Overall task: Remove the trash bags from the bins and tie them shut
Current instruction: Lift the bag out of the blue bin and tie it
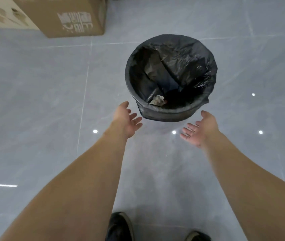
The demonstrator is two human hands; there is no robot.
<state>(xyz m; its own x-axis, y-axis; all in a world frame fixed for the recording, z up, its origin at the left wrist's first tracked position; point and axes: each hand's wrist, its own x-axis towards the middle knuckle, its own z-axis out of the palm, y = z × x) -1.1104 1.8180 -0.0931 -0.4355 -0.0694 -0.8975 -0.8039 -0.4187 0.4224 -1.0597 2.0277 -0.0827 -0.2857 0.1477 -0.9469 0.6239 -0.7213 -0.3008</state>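
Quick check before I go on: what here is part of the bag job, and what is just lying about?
For the job:
- black trash bag, lining the bin
- bin
- left hand, open
- right hand, open

Lying about:
- brown cardboard box
- pale box beside it

You've got one printed surface: the brown cardboard box (pixel 72 16) at top left carries a white printed block of characters on its side, seen upside down and too blurred to read. A small white logo-like mark sits under it, also illegible. You can read no other text, numbers or signs anywhere here.
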